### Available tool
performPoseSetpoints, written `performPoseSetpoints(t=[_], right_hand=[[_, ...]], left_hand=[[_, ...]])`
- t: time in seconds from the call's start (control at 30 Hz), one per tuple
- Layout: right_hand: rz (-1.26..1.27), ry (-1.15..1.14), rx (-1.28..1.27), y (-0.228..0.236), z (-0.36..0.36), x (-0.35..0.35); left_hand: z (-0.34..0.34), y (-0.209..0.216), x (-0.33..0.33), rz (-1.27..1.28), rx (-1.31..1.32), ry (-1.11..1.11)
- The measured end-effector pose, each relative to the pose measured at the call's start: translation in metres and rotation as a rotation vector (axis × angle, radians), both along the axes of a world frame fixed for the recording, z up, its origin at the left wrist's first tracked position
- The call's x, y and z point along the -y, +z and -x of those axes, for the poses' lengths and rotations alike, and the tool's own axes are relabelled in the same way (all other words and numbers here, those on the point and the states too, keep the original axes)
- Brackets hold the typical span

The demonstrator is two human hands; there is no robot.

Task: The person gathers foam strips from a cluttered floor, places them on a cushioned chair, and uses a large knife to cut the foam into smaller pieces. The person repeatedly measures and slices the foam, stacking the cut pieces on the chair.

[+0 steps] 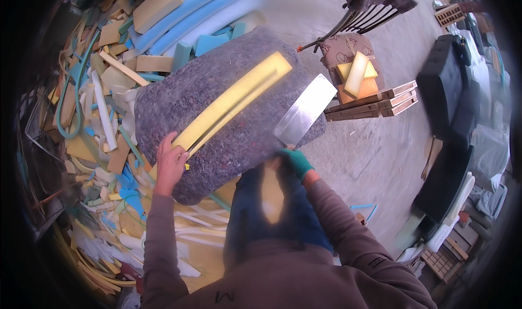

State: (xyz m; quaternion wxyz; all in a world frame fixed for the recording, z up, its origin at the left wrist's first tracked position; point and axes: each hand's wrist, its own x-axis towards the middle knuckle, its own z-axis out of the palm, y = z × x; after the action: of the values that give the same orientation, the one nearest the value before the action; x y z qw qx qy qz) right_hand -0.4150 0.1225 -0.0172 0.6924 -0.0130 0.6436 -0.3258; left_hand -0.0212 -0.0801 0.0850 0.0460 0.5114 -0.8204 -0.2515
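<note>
A long yellow foam strip [234,100] lies slantwise across a thick grey felt pad [163,108]. Along its right side runs a dark slit, with a narrow sliver partly split from the main strip. My bare left hand [171,159] grips the strip's near end, fingers closed over it. A small bright yellow bit [187,167] shows beside those fingers. My right hand [297,163], in a green glove, is closed round the handle of a wide-bladed knife [306,110]. The broad silver blade points away over the pad's right edge, apart from the foam; the handle is mostly hidden.
Foam offcuts [117,146] pile up on the left, with blue foam sheets [206,10] behind. At the back right, a patterned cushion [331,47] and foam blocks [356,75] sit by a wooden pallet [375,103]. A rake-like metal frame [375,18] stands beyond. Black padded pieces [443,86] line the right.
</note>
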Motion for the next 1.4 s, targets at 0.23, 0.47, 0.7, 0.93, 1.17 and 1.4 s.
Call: performPoseSetpoints(t=[0.23,0.47,0.7,0.93,1.17,1.4], right_hand=[[0.133,-0.110,0.316,0.005,0.020,-0.015],[0.116,-0.279,0.433,0.007,0.050,-0.030],[0.024,-0.143,-0.139,0.048,0.075,-0.032],[0.092,-0.059,-0.373,0.107,0.081,-0.016],[0.379,0.242,-0.537,0.084,0.024,0.034],[0.500,0.388,-0.624,0.051,-0.009,0.067]], left_hand=[[0.062,-0.015,0.027,-0.336,-0.204,0.167],[0.050,-0.022,0.046,-0.372,-0.160,0.192],[0.049,-0.036,0.037,-0.263,-0.066,0.244],[0.055,-0.039,0.027,-0.216,-0.055,0.295],[0.062,-0.038,0.016,-0.170,-0.052,0.331],[0.066,-0.038,0.014,-0.134,0.016,0.350]])
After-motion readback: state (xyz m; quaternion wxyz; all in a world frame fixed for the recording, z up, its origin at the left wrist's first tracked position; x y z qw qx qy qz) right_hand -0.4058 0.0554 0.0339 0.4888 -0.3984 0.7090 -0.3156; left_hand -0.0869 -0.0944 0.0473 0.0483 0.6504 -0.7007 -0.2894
